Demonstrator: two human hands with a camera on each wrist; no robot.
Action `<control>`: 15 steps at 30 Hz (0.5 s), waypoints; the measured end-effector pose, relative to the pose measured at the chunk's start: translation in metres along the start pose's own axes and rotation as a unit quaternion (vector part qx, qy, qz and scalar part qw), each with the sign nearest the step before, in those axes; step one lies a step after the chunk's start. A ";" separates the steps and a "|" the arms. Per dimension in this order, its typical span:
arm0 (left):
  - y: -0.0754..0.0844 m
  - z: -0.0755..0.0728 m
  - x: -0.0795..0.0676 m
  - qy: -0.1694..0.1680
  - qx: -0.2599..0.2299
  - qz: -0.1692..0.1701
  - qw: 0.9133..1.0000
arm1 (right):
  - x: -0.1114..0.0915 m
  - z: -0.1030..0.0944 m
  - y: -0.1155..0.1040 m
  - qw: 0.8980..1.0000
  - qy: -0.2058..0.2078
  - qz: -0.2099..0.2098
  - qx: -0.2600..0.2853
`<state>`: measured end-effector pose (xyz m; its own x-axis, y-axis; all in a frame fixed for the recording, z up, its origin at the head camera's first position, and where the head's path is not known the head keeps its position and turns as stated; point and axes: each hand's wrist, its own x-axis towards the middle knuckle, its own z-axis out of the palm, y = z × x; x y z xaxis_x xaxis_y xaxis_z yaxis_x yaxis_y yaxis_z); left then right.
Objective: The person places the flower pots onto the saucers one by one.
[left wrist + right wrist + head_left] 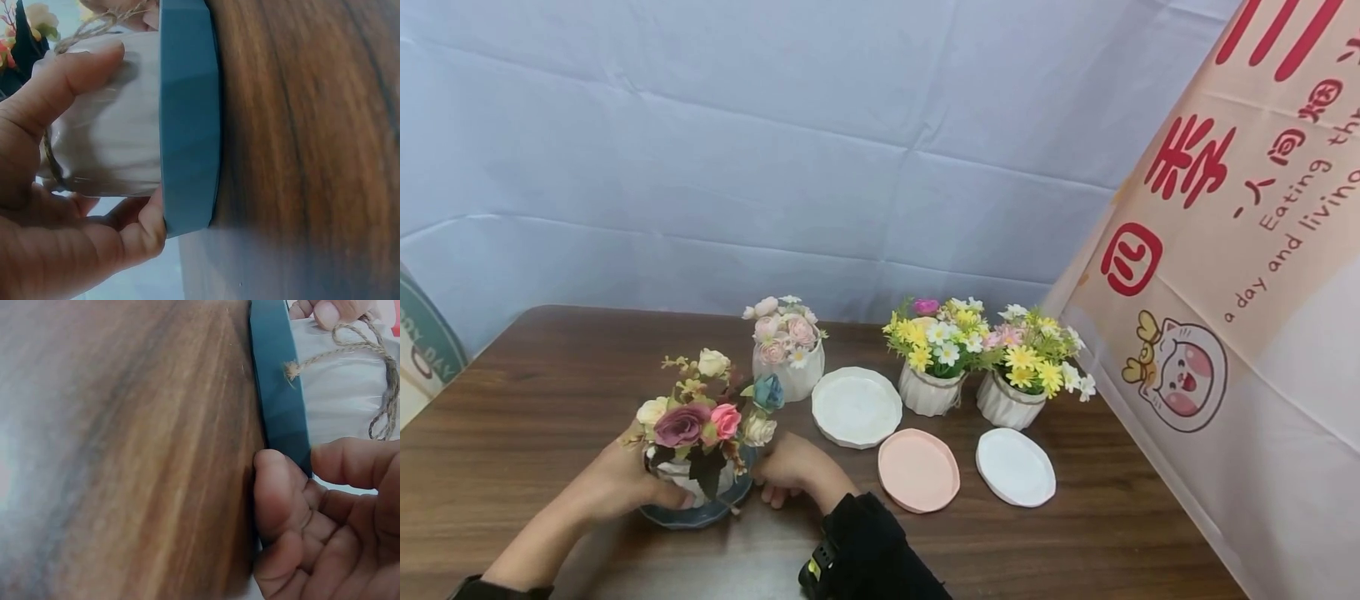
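Note:
A white ribbed flowerpot (119,144) tied with twine stands in a dark blue saucer (190,125) at the table's front left. Purple, pink, cream and blue artificial flowers (683,425) fill it. My left hand (613,482) holds the pot from the left, thumb across its near side and fingers curled round behind. A fingertip of that hand also meets the saucer's rim. On the other side, my right hand (797,467) pinches the saucer's edge, thumb at the rim by the pot and curled fingers (278,487) outside. The saucer's underside is hidden.
Behind stands a pot of pale pink flowers (790,367). Two pots of yellow and white flowers (931,392) (1011,402) are farther right. A large white saucer (857,407), a pink saucer (919,471) and a smaller white saucer (1017,467) lie on the wooden table (1075,550). A printed cloth (1247,333) hangs at right.

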<state>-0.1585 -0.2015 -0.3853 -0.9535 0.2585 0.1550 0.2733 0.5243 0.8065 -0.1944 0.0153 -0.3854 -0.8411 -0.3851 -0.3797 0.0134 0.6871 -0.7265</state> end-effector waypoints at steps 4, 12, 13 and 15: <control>-0.004 -0.002 0.002 -0.010 -0.001 -0.001 1.000 | 0.001 0.001 -0.001 1.000 -0.004 0.001 0.007; -0.012 -0.014 0.001 -0.031 -0.008 -0.019 0.999 | 0.005 0.009 -0.009 0.999 0.011 0.016 0.025; -0.013 -0.016 0.000 -0.033 -0.007 -0.027 0.999 | 0.006 0.011 -0.011 0.999 0.012 0.016 0.028; -0.017 -0.022 -0.002 -0.040 -0.005 -0.039 0.998 | 0.008 0.015 -0.015 0.999 0.013 0.019 0.033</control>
<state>-0.1637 -0.2282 -0.3867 -0.9585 0.2813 0.0464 0.1974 0.5372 0.8200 -0.1931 -0.0072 -0.3854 -0.8527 -0.3428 -0.3943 0.0806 0.6594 -0.7475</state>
